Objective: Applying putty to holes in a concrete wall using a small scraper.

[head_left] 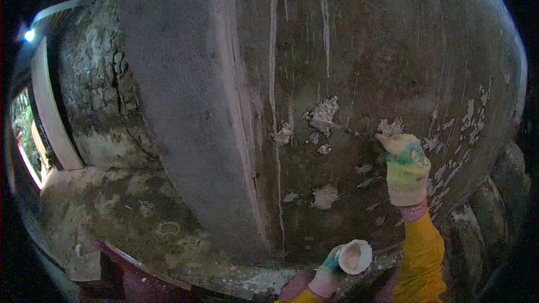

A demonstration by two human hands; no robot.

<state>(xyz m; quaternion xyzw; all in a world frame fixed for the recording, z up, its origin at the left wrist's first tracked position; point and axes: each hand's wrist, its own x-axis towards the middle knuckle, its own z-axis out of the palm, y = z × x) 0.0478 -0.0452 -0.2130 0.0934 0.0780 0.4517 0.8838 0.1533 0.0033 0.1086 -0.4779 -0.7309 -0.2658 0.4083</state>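
My right hand [407, 168], in a stained white and green work glove, is closed at the wall [376, 39]. Its fingers grip a thin, dark-tipped tool [349, 131] that looks like a putty knife, its blade against the surface. Beside the blade sits a rough lump of pale paste [325, 113]; smaller lumps [283, 134] lie to its left. Low in front of the wall, my gloved left hand [330, 266] holds a white cup [366, 257] tilted toward me, with pinkish-white paste [352, 261] inside.
Flatter pale patches [325, 196] and scraped streaks [455, 163] mark the wall. Left of its smooth grey strip [174, 78] stands a rougher, cracked wall [95, 78]. A wooden post [53, 106] borders a bright opening at far left. Dark rounded shapes [483, 230] stand at lower right.
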